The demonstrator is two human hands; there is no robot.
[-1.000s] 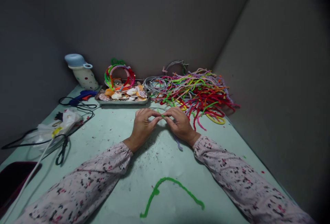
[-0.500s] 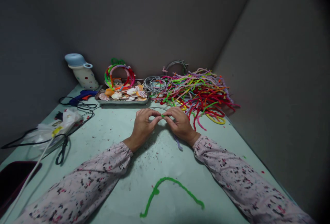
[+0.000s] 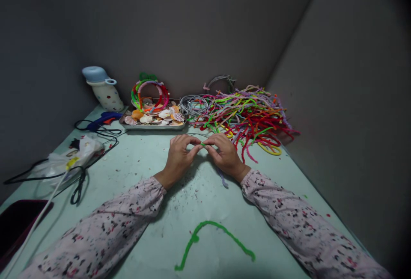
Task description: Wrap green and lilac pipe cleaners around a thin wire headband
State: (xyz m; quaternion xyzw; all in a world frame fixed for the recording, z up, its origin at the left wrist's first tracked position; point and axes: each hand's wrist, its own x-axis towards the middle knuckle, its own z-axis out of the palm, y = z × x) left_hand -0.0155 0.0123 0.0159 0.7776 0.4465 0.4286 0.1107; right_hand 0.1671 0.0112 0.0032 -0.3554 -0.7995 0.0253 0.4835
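- One bit of green pipe cleaner [image 3: 203,144] is showing at the centre of the frame, between the two hands' fingertips.
- The left hand [image 3: 180,159] is pinching it from the left, thumb and forefinger closing with no visible gap at the tips.
- The right hand [image 3: 226,157] is pinching from the other side just as tightly; whether either is also gripping the thin grey wire [image 3: 197,134] arcing behind, I cannot tell.
- Almost nothing is changing: compared with half a second ago, both hands are keeping the same pose and only the view is shifting slightly. My reading is that fine work is continuing at that one spot.
- A purple strand [image 3: 222,179] is hanging or lying below the right hand.
- A bent green strand [image 3: 210,222] is lying at lower centre, untouched.
- Farther out, a tray [image 3: 154,128] is holding shells at upper left of centre, and a colourful pile [image 3: 250,105] is spreading at upper right.
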